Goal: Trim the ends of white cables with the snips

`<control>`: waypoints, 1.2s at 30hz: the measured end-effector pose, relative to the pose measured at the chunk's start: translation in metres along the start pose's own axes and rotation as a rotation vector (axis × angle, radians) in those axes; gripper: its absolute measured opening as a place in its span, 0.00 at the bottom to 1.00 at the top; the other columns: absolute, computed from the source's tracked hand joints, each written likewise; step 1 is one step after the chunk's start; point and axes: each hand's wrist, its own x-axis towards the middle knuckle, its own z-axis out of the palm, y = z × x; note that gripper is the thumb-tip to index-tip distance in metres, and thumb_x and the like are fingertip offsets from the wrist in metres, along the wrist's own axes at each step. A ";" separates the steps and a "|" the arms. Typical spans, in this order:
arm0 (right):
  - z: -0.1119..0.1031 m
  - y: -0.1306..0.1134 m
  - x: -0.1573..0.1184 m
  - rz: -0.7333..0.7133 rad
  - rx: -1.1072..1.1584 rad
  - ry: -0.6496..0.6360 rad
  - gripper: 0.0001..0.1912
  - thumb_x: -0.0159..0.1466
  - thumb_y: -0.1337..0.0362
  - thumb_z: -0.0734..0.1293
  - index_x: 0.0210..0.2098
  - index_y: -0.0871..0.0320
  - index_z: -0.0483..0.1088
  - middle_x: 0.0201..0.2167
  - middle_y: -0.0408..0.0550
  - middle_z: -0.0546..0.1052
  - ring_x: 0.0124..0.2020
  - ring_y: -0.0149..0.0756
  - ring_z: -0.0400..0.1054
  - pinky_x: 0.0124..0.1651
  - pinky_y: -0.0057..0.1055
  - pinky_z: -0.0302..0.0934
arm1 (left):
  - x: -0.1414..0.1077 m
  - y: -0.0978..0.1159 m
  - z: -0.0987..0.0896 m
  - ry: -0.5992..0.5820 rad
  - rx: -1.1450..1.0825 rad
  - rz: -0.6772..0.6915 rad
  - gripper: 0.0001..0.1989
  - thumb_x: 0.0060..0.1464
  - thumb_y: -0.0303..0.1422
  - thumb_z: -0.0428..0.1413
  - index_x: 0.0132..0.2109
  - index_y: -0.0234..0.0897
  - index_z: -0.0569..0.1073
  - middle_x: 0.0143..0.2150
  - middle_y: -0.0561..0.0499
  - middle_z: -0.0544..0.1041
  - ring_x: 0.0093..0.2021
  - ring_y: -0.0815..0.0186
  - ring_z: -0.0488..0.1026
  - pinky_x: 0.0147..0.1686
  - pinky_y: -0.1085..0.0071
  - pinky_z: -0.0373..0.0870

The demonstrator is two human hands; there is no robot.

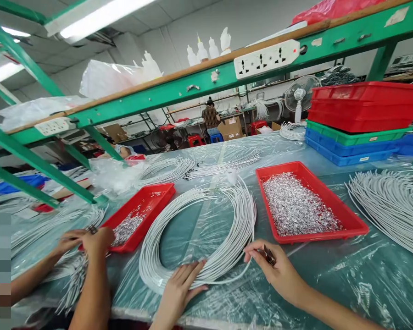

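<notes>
Red tray (347,220) of silver bits just far-right; co-worker's hands (89,240) left. White cable coil (206,229) near centre: left hand (179,286) spread flat on it, right hand (278,270) pinching a small dark clip (270,255).

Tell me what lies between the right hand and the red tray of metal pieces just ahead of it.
Nothing visible. The right hand, pinching a small dark piece, sits just short of the red tray, with only plastic-covered table between. The cable coil lies to its left.

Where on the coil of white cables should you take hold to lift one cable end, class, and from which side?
Grip the white cable coil at its near right edge, where loose ends splay by the right hand. Come from the near side; the left hand presses flat on the near arc.
</notes>
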 end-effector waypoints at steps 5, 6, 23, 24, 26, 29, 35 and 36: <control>0.013 0.008 -0.022 -0.039 -0.021 -0.055 0.13 0.71 0.61 0.57 0.38 0.56 0.71 0.31 0.45 0.75 0.30 0.33 0.67 0.32 0.25 0.57 | 0.023 0.037 -0.033 -0.077 -0.373 -0.252 0.43 0.48 0.62 0.47 0.64 0.42 0.61 0.59 0.40 0.71 0.58 0.51 0.68 0.58 0.56 0.63; 0.016 0.010 -0.026 -0.051 -0.021 -0.063 0.13 0.71 0.61 0.57 0.38 0.56 0.71 0.31 0.45 0.75 0.31 0.33 0.68 0.33 0.25 0.58 | 0.037 0.050 -0.039 -0.100 -0.615 -0.384 0.39 0.54 0.59 0.45 0.66 0.42 0.58 0.61 0.40 0.68 0.61 0.53 0.64 0.61 0.56 0.58; -0.075 -0.008 -0.040 -0.015 -0.327 0.052 0.08 0.70 0.65 0.61 0.44 0.50 0.72 0.31 0.43 0.76 0.32 0.32 0.71 0.36 0.21 0.63 | 0.206 0.135 -0.017 0.006 -1.893 -0.507 0.15 0.64 0.43 0.49 0.43 0.36 0.71 0.20 0.63 0.48 0.18 0.76 0.40 0.17 0.79 0.41; -0.083 -0.018 -0.031 0.056 -0.349 0.129 0.07 0.70 0.61 0.62 0.41 0.51 0.73 0.25 0.40 0.72 0.26 0.31 0.67 0.31 0.21 0.60 | 0.204 0.132 -0.015 -0.013 -1.881 -0.505 0.15 0.64 0.43 0.49 0.43 0.35 0.71 0.19 0.63 0.48 0.17 0.76 0.40 0.17 0.79 0.41; -0.096 -0.036 -0.012 0.170 -0.375 0.210 0.11 0.68 0.55 0.63 0.35 0.54 0.72 0.21 0.39 0.64 0.23 0.32 0.59 0.27 0.24 0.55 | 0.198 0.130 -0.012 -0.067 -1.839 -0.482 0.15 0.64 0.42 0.50 0.42 0.34 0.72 0.17 0.63 0.50 0.17 0.76 0.42 0.17 0.78 0.43; -0.101 -0.055 0.017 0.242 -0.302 0.129 0.18 0.65 0.47 0.65 0.33 0.56 0.69 0.22 0.39 0.59 0.25 0.32 0.55 0.29 0.25 0.52 | 0.191 0.131 -0.011 -0.128 -1.763 -0.404 0.17 0.64 0.42 0.49 0.39 0.32 0.74 0.18 0.59 0.60 0.18 0.76 0.50 0.19 0.78 0.48; -0.092 -0.061 0.040 0.420 -0.041 -0.219 0.27 0.62 0.38 0.66 0.46 0.53 0.62 0.24 0.36 0.53 0.24 0.30 0.46 0.27 0.25 0.44 | 0.182 0.129 0.003 -0.193 -1.757 -0.370 0.18 0.64 0.42 0.49 0.38 0.31 0.75 0.20 0.58 0.59 0.20 0.75 0.51 0.21 0.77 0.48; -0.093 -0.059 0.039 0.406 -0.030 -0.232 0.27 0.63 0.38 0.63 0.48 0.52 0.60 0.25 0.37 0.54 0.25 0.30 0.47 0.27 0.25 0.45 | 0.181 0.128 0.007 -0.201 -1.772 -0.372 0.19 0.64 0.43 0.49 0.38 0.31 0.75 0.19 0.59 0.57 0.20 0.75 0.50 0.21 0.77 0.48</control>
